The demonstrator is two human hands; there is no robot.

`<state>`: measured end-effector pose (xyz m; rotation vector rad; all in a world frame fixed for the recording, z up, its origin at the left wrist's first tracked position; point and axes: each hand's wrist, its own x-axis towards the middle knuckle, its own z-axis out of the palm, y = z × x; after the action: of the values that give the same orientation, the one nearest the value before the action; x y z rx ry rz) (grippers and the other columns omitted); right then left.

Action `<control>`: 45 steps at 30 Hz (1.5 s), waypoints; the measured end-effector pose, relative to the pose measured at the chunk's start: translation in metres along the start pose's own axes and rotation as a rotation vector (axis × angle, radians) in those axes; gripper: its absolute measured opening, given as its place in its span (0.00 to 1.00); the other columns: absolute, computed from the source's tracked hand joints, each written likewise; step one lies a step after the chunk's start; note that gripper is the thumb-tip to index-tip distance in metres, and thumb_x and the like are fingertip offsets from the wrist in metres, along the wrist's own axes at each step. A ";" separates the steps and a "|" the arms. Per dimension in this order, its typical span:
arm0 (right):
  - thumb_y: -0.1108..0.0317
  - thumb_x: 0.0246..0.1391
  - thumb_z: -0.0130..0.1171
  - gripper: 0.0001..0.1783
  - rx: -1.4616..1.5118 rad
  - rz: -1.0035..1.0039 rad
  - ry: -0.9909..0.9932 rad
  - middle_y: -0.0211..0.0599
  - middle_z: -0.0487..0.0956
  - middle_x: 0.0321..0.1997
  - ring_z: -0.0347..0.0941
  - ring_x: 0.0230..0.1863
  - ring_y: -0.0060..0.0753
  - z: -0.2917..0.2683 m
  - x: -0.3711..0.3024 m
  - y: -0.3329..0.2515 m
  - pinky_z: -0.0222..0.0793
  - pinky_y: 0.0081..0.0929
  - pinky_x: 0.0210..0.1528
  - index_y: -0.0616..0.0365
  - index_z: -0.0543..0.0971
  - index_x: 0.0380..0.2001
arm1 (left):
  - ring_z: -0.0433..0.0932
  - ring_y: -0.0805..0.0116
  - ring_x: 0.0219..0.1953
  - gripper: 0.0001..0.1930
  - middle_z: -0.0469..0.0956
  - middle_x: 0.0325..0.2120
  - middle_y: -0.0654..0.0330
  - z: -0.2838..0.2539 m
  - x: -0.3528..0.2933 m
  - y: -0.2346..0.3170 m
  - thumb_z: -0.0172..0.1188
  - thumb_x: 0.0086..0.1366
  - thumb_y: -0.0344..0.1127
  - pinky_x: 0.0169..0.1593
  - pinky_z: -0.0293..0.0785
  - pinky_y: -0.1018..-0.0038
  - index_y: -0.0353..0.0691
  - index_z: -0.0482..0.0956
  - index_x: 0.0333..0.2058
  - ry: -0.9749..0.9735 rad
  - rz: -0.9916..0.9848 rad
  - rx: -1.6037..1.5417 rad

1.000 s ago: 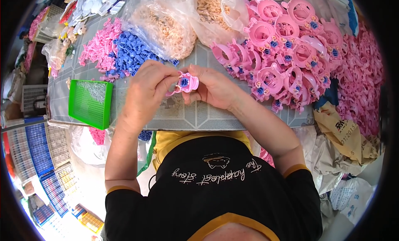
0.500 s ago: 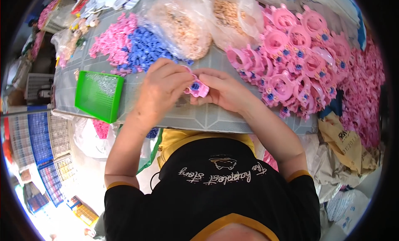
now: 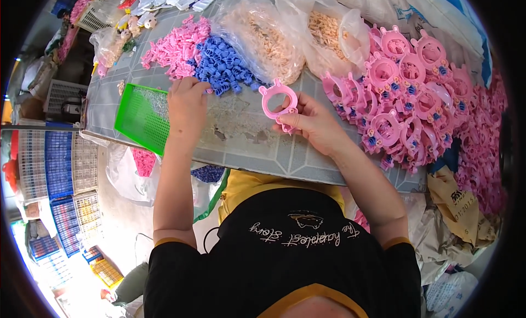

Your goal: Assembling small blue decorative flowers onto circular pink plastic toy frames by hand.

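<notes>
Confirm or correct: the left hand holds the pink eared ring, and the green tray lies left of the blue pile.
Wrong side: the head view shows the right hand holding the pink eared ring. The green tray does lie left of the blue pile.

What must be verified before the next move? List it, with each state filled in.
1. Right hand holds the pink eared ring: ok, its lower part is in the grasp.
2. Left hand at the pink pieces: ok, it is at the heap's near edge.
3. Left hand closed on a piece: cannot tell, the grip is hidden.
4. Blue pieces apart from pink ones: not ok, the heaps meet.
5. Green tray untouched by left hand: cannot tell, they overlap in view.
</notes>
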<state>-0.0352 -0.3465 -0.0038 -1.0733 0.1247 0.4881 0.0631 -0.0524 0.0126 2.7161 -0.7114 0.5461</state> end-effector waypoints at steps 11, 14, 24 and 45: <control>0.68 0.65 0.61 0.19 0.264 -0.092 -0.034 0.37 0.79 0.50 0.81 0.46 0.33 0.005 -0.002 -0.009 0.78 0.28 0.50 0.59 0.72 0.57 | 0.77 0.50 0.39 0.08 0.80 0.33 0.52 0.010 0.002 0.007 0.65 0.64 0.31 0.47 0.70 0.54 0.37 0.77 0.38 0.086 -0.151 -0.181; 0.69 0.63 0.63 0.20 0.139 -0.122 -0.024 0.36 0.79 0.49 0.81 0.46 0.31 0.003 -0.001 -0.005 0.77 0.26 0.51 0.58 0.72 0.56 | 0.79 0.56 0.34 0.07 0.81 0.32 0.53 0.002 0.006 0.021 0.63 0.67 0.29 0.41 0.74 0.61 0.36 0.76 0.41 0.095 -0.209 -0.306; 0.78 0.51 0.68 0.18 -1.033 -1.023 0.057 0.43 0.81 0.46 0.81 0.45 0.43 0.001 -0.008 0.004 0.77 0.31 0.51 0.60 0.77 0.46 | 0.77 0.80 0.33 0.08 0.83 0.32 0.63 -0.029 -0.007 0.086 0.65 0.66 0.24 0.38 0.73 0.80 0.34 0.82 0.43 -0.123 -0.313 -0.915; 0.73 0.46 0.67 0.17 -1.250 -1.437 -0.059 0.44 0.79 0.47 0.80 0.47 0.50 0.017 -0.014 0.006 0.80 0.44 0.48 0.61 0.80 0.42 | 0.83 0.70 0.34 0.10 0.84 0.33 0.56 -0.055 -0.003 0.109 0.69 0.54 0.19 0.38 0.78 0.77 0.32 0.88 0.36 -0.129 0.063 -0.746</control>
<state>-0.0528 -0.3336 0.0043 -1.9831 -1.0876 -0.8590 -0.0112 -0.1236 0.0788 2.0422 -0.8289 0.0760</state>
